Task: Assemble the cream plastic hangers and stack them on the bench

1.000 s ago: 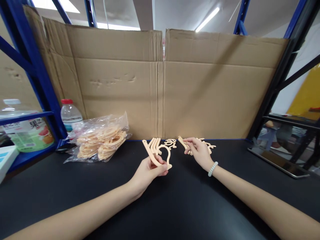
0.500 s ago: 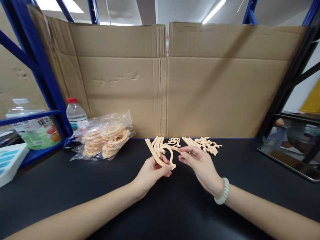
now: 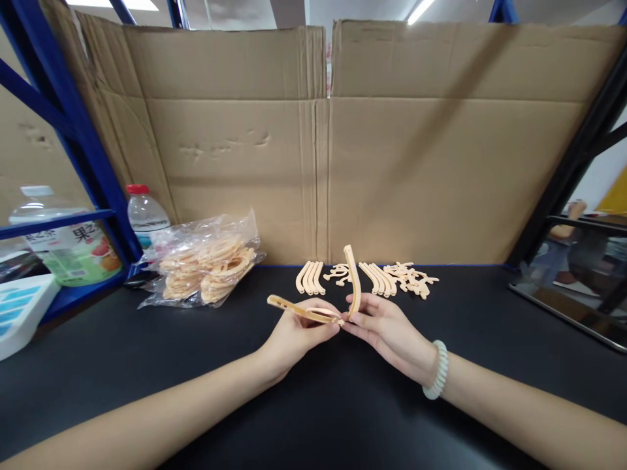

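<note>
My left hand [image 3: 294, 339] pinches a curved beige plastic piece [image 3: 287, 307]; a long arm points left from it, with a thin curved part beside that arm. In my right hand [image 3: 389, 329] is a separate-looking curved beige plastic strip [image 3: 353, 274], standing nearly upright with its hollow, channelled side showing. The lower end of the strip is close to the end of the left piece, by my fingertips. Whether the two ends touch, I cannot tell. Behind my hands lie two rows of similar curved strips [image 3: 310, 279], [image 3: 377, 279] and some small hooked beige parts [image 3: 339, 273].
More small beige parts [image 3: 411, 281] are heaped at the back right. A clear bag [image 3: 210, 267] of beige pieces lies left, before a red-capped bottle [image 3: 147, 215]. A cardboard wall [image 3: 441, 163] closes the back of the black table [image 3: 343, 418]. A glossy dark panel [image 3: 563, 300] stands right.
My right hand has turned its strip from lying sideways to nearly upright and come closer to my left hand. The left piece has tilted flatter. The view has shifted slightly downward.
</note>
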Demonstrator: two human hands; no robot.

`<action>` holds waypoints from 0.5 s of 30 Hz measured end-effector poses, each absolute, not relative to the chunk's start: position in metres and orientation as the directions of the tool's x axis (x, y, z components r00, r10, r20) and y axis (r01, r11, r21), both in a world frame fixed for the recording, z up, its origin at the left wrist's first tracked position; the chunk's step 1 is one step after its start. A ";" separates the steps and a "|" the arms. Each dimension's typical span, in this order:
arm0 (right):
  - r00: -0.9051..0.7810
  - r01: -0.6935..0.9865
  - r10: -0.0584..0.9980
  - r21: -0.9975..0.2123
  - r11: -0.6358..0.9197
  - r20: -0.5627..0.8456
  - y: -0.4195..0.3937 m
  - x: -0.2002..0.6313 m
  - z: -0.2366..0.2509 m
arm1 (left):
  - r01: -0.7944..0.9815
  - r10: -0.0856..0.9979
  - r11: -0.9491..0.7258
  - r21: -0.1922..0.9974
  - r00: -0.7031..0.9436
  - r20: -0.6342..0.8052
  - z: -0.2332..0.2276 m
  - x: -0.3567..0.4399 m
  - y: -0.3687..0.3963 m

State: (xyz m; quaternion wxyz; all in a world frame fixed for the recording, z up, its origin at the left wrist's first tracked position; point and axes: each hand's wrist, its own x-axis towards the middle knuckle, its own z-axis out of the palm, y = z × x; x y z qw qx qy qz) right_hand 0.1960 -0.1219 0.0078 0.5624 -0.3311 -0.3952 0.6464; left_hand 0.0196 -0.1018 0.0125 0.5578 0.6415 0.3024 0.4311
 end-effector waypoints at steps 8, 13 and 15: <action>-0.242 -0.278 0.962 -0.959 0.058 0.128 -0.112 0.204 0.007 | -0.043 0.862 -0.245 0.969 0.448 0.238 0.011 0.018 -0.101; -0.345 -0.208 0.927 -0.975 0.081 0.151 -0.105 0.212 0.011 | -0.062 0.859 -0.213 0.975 0.463 0.217 0.012 0.018 -0.102; -0.383 -0.183 0.911 -0.980 0.085 0.150 -0.104 0.214 0.013 | -0.070 0.861 -0.186 0.980 0.468 0.197 0.013 0.018 -0.102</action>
